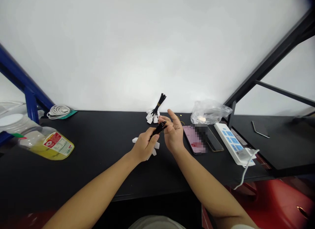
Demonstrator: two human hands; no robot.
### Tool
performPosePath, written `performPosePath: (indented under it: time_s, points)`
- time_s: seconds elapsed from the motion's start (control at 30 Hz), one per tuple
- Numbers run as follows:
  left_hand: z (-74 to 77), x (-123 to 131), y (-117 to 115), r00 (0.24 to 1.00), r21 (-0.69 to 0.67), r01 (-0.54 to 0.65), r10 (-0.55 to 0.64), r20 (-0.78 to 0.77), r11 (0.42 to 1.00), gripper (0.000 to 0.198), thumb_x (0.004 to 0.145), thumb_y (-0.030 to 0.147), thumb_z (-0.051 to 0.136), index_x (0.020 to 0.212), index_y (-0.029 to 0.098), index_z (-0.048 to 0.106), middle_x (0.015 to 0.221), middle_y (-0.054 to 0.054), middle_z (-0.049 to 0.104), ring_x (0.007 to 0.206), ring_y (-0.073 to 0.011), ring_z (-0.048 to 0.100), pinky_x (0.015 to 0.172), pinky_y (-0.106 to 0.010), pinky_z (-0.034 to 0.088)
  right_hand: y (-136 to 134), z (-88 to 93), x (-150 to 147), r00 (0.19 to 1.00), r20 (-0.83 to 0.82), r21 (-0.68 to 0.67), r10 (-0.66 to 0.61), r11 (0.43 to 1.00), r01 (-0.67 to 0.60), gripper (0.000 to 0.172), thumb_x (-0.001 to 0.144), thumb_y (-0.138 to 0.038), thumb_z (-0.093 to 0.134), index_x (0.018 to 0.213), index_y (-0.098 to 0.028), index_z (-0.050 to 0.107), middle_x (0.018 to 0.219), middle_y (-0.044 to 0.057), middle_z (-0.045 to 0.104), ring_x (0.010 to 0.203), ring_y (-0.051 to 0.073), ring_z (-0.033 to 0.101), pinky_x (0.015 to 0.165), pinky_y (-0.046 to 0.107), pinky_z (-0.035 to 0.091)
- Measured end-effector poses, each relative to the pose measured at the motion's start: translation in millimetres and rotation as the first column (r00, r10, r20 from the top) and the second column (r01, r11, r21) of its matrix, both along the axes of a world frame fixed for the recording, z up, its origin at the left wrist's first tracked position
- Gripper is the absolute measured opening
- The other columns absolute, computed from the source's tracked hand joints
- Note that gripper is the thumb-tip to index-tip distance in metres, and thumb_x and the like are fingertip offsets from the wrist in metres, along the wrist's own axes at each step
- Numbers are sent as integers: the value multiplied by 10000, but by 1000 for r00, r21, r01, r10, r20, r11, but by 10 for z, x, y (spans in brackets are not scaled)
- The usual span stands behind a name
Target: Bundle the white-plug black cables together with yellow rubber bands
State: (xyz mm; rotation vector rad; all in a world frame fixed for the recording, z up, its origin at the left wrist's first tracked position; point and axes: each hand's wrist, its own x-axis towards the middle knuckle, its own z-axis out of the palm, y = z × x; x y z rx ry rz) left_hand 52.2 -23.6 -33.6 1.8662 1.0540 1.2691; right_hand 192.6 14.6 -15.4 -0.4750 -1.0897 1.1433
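My left hand [144,146] is closed around a bundle of thin black strips [159,128], whose upper ends stick out past the thumb. White tabs [135,140] show below and beside that hand, partly hidden by it. Close to the strips' upper ends is my right hand [174,134], its fingers apart and the index finger stretched out. Whether its fingertips touch the strips I cannot tell. Behind the hands, a second bundle of black strips [159,104] stands tilted on its white tabs [150,119], with a yellow band round its middle.
On the right of the black table [98,163] lie a pink-screened phone [190,140], a dark phone [214,140], a clear plastic bag [211,111] and a power strip [228,138]. To the left are a jar of yellow contents [55,145] and a coiled white cable [58,111].
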Motion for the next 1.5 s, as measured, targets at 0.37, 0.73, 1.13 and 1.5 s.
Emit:
performPosePath:
  time_s: [0.37,0.73,1.13,1.5]
  points:
    - [25,-4,33,919,179,-48,114,-378,983,357,1034,390,333,1227,186,554,854,-52,716,782,-235,698,672,-335,495,36,109,234,905,417,207,-81,978,-8,497,709,-330,860,1172,-292,684,868,27,756,1049,247,679,1009,462,495]
    - [-19,-8,58,966,72,-54,71,-249,996,344,1016,423,411,1271,224,529,1161,-96,715,1026,-271,704,823,-389,548,15,109,142,841,536,17,73,995,-97,322,728,-231,783,1035,-228,689,990,40,731,899,187,691,856,356,567]
    - [-103,83,48,985,6,129,-129,115,992,341,976,420,524,1255,225,514,1218,-103,657,1113,-232,652,924,-396,536,-36,65,98,846,279,-128,454,891,-436,253,697,-196,737,945,-243,753,1246,67,690,1084,262,669,901,429,557]
    - [-35,-229,278,995,-131,-62,51,-82,990,422,670,439,825,826,207,509,868,-12,634,808,-196,603,701,-310,457,-47,-39,-22,831,555,62,-28,998,-8,84,803,-234,640,772,-214,715,1073,56,733,1001,244,686,939,430,532]
